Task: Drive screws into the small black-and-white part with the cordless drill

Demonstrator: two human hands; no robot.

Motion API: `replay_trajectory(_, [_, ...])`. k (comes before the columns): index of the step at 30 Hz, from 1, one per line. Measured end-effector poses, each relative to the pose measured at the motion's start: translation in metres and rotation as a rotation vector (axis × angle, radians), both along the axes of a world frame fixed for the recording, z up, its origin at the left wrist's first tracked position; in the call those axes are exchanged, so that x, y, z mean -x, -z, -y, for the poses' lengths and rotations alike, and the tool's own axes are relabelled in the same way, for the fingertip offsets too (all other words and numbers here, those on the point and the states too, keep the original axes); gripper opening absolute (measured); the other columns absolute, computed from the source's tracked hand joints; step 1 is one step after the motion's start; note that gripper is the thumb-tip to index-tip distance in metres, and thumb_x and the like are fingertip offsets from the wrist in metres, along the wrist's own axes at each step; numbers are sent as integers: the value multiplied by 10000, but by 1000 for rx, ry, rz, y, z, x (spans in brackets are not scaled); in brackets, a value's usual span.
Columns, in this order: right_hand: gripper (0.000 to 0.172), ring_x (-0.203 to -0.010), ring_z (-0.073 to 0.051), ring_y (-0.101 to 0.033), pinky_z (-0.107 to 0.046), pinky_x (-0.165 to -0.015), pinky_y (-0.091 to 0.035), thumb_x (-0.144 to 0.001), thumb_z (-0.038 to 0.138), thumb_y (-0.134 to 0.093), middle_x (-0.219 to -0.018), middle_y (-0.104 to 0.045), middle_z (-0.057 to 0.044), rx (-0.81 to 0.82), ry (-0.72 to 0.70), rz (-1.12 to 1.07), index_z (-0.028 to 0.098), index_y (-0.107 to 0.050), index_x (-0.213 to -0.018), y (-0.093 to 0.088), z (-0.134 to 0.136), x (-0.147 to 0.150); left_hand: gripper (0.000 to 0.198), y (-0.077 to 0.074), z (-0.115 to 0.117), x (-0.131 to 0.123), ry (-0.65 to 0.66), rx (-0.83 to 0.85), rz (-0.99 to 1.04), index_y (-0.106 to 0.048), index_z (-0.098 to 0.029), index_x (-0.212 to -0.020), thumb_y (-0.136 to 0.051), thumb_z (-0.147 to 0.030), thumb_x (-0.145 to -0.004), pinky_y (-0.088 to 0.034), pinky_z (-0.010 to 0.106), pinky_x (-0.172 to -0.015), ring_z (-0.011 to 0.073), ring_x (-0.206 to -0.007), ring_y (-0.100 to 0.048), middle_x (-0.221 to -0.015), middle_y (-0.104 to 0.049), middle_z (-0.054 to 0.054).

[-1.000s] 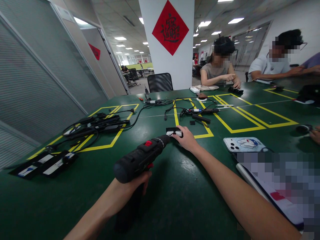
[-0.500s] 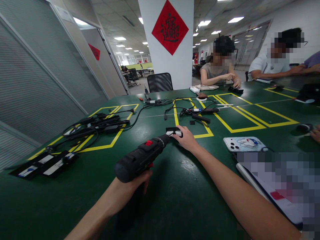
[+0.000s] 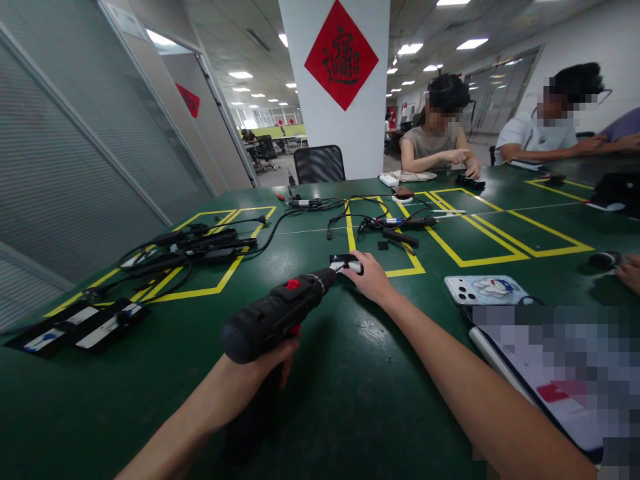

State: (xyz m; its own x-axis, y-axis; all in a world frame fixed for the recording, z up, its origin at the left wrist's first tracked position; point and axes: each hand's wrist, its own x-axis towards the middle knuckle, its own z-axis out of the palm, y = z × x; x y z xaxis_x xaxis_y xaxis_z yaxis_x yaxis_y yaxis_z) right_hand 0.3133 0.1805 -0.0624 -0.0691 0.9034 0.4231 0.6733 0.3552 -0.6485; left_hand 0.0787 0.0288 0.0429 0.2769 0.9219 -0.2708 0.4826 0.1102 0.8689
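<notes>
My left hand [image 3: 265, 370] is wrapped round the grip of a black cordless drill [image 3: 275, 313] with red switches. The drill points forward and to the right, its chuck end at a small black-and-white piece [image 3: 346, 263] on the table. My right hand [image 3: 373, 277] pinches that piece at its right side, between thumb and fingers. Whether the bit touches the piece, I cannot tell. Below the drill body, its handle is in shadow and partly hidden by my hand.
Black cables and adapters [image 3: 200, 250] lie at the left, with two dark flat pieces [image 3: 113, 327] before them. Tools with cables [image 3: 400, 222] lie beyond my right hand. A phone [image 3: 487, 290] and a tablet [image 3: 540, 387] are at the right. Co-workers [image 3: 440, 147] sit across the table.
The view has shifted slightly. The drill and my left hand appear a little further left; my right hand keeps its hold on the small piece.
</notes>
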Motion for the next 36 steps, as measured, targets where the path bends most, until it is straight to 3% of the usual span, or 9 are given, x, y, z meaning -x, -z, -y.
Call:
replay_trajectory(26, [469,-1031,-205,-559,-319,-920,-413,-836,445,-562,-1126,-548,-75,-9,-33,-12,227,-518,-1248,-3,1,-2,227,-2,0,-1,-44,37,31,-554,-166,-903,-527,-382,-837,-452,325,-623,173,-571,-560,-600,-602,-7])
replay_trajectory(36, [445,-1012,-198,-567,-322,-906,-419,-823,407,-580,-1099,-557,-63,-1,-75,-50,235,-536,-1231,-2,-4,-5,285,-8,3,-8,-63,58,3,-611,-147,-834,-512,-414,-834,-439,324,-614,188,-583,-564,-600,-616,15])
